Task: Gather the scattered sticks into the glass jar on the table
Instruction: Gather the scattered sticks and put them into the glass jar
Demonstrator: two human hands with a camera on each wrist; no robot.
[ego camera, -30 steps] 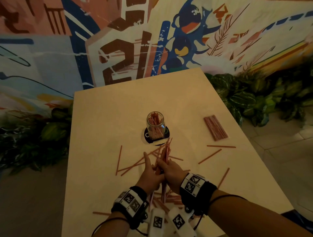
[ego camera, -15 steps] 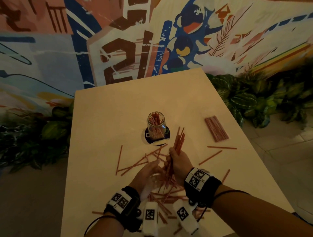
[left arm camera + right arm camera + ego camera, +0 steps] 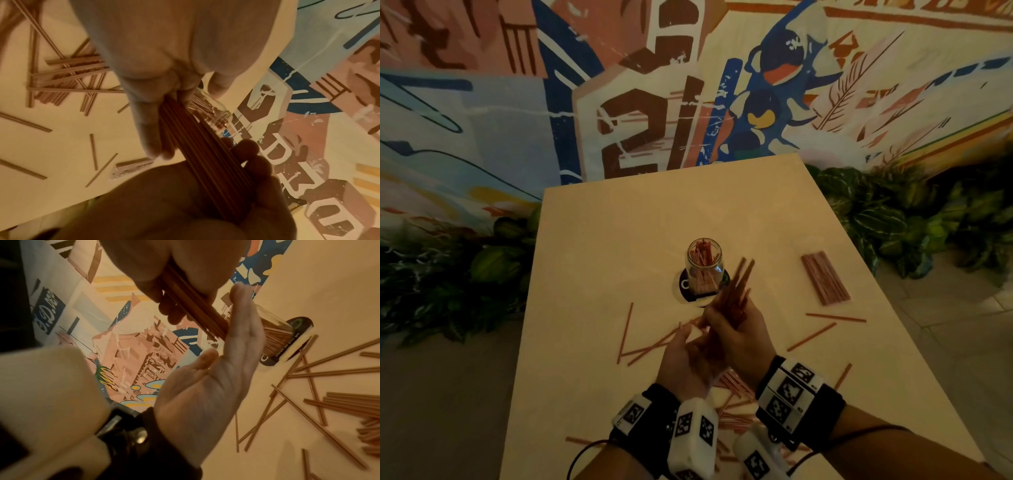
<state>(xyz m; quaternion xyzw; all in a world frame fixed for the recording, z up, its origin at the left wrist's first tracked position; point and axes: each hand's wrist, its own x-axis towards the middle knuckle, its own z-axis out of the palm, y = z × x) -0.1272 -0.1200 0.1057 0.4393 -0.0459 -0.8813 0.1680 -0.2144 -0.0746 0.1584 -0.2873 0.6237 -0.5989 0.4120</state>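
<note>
The glass jar [image 3: 704, 263], part full of reddish sticks, stands on a black coaster [image 3: 685, 289] at mid-table. My right hand [image 3: 739, 334] grips a bundle of sticks [image 3: 736, 291], its tips slanting up just right of the jar. My left hand [image 3: 686, 356] is flat, its straight fingers against the bundle's lower end. In the right wrist view, the left palm [image 3: 211, 381] faces the bundle [image 3: 195, 308], with the jar [image 3: 273, 332] behind it. In the left wrist view, the bundle [image 3: 205, 154] runs into the right hand [image 3: 180, 203]. Loose sticks [image 3: 647, 346] lie below.
A tidy packed block of sticks [image 3: 824, 278] lies at the table's right. Single sticks [image 3: 835, 317] lie near the right edge, and a heap [image 3: 732, 407] sits between my wrists. Leafy plants [image 3: 893, 219] flank the table, and a painted wall stands behind it.
The right hand has lifted the bundle off the pile and carried it up toward the jar. The left hand let go, opened flat and now meets the bundle's lower end.
</note>
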